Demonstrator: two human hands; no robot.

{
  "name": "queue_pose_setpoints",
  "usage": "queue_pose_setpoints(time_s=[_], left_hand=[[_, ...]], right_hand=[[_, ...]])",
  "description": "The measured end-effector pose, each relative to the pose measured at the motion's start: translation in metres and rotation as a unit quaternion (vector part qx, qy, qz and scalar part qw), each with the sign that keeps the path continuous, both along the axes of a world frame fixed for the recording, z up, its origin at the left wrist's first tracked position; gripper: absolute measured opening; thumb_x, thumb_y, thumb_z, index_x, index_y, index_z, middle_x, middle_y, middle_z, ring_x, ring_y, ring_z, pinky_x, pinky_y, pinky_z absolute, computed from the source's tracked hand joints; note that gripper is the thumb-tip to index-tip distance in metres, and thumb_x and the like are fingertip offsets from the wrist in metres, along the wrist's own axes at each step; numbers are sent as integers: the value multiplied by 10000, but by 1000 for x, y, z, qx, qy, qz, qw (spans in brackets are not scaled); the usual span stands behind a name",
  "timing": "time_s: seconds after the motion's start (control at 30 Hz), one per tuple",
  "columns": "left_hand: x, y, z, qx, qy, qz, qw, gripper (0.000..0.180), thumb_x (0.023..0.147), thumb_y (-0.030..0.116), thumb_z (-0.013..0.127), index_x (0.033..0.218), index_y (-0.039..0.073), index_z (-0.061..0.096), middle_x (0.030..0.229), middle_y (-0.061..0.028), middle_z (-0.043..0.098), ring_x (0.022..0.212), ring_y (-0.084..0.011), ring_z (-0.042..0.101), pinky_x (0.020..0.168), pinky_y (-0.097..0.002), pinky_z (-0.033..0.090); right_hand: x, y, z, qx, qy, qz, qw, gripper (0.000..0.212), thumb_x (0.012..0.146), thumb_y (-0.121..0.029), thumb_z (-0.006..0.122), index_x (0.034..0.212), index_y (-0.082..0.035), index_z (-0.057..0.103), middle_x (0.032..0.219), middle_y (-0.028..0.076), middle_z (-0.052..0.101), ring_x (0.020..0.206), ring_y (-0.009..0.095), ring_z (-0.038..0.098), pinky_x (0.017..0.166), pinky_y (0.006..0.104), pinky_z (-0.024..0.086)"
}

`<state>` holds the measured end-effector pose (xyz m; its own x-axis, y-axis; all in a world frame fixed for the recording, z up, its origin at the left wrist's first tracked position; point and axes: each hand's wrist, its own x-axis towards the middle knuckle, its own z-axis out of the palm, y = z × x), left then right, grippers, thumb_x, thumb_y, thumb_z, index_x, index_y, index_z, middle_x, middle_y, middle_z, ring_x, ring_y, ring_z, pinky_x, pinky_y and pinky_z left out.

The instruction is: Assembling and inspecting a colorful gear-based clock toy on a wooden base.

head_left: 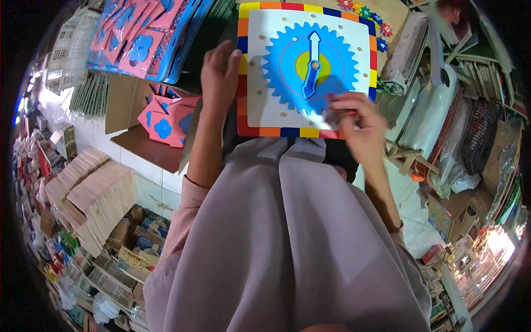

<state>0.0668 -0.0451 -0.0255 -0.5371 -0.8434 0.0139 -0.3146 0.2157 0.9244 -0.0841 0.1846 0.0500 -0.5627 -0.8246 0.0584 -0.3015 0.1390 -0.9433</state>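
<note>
A square clock board [254, 72] lies in front of me, white with a checkered rim of bright colours. On it is a blue toothed dial [282, 61] with a yellow centre. Its white hand [315, 45] points away from me and its blue hand [311, 83] points toward me. Small oval marks or slots surround the dial. My left hand [219, 74] is at the board's left edge, thumb and fingers apart, holding nothing visible. Over the lower right corner, my right hand [362, 119] is closed round a small dark reddish thing [340, 117], blurred by motion.
Small coloured gears [365, 12] lie on a tan surface beyond the board. At left are a blue crate [178, 52] of bagged pink pieces with blue flowers and an open cardboard box [124, 108] of similar pieces. Stacked wooden boards [102, 193] stand lower left. Clutter fills the right.
</note>
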Motion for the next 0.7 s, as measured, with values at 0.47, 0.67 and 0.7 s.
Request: queue_pose_setpoints(time_s=[0.47,0.67,0.7], left_hand=[[26,40,33,-219,-59,-131,965,184,668,137,742,848,140,708,1012,-43,581,1026,-269,464,890,-410,375],[25,62,31,-234,-107,-283,924,230,642,221,755,865,171,725,1089,-15,541,1075,-284,424,900,-440,326],[23,62,34,-241,-112,-281,922,223,634,215,752,850,167,725,1084,-12,544,1069,-284,428,892,-438,325]], right_hand=[[4,31,-20,107,236,258,931,362,688,70,548,1028,-10,641,1092,122,611,1085,276,550,922,354,451],[-59,45,-2,125,267,-23,955,358,678,125,567,991,-27,655,1031,126,638,959,283,614,823,342,492],[-71,44,-3,118,269,-70,953,339,698,119,575,994,-28,655,1021,134,640,936,282,622,804,330,496]])
